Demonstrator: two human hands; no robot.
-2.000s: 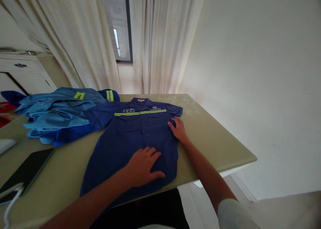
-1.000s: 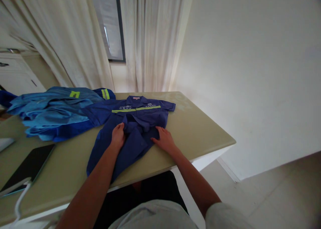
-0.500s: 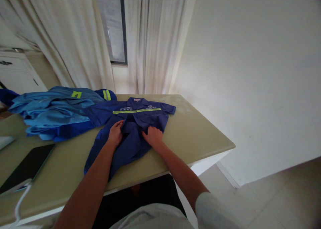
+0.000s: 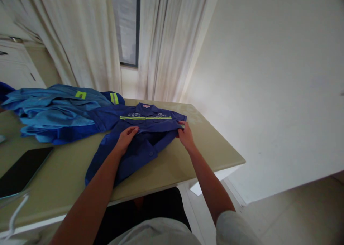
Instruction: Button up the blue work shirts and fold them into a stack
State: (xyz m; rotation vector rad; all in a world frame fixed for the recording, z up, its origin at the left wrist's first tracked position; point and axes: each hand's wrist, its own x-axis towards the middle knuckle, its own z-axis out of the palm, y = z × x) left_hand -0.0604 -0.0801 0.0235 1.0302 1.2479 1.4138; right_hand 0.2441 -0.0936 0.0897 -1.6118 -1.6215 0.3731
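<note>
A dark blue short-sleeved work shirt [image 4: 139,144] with a yellow reflective chest stripe lies front up on the beige table [image 4: 188,159]. Its right side is folded in over the middle. My left hand [image 4: 126,139] rests on the shirt's centre, fingers curled onto the folded cloth. My right hand [image 4: 185,134] pinches the cloth at the shirt's right sleeve, near the armpit.
A heap of lighter blue work clothes [image 4: 53,112] with reflective patches lies at the table's back left, over the shirt's left sleeve. A dark tablet [image 4: 23,171] and a white cable [image 4: 13,216] lie near the left front. The table's right edge and a white wall are close by.
Both hands lay flat on the spread shirt at first. They then folded the right side inward. My right hand has since moved out and up to the right sleeve.
</note>
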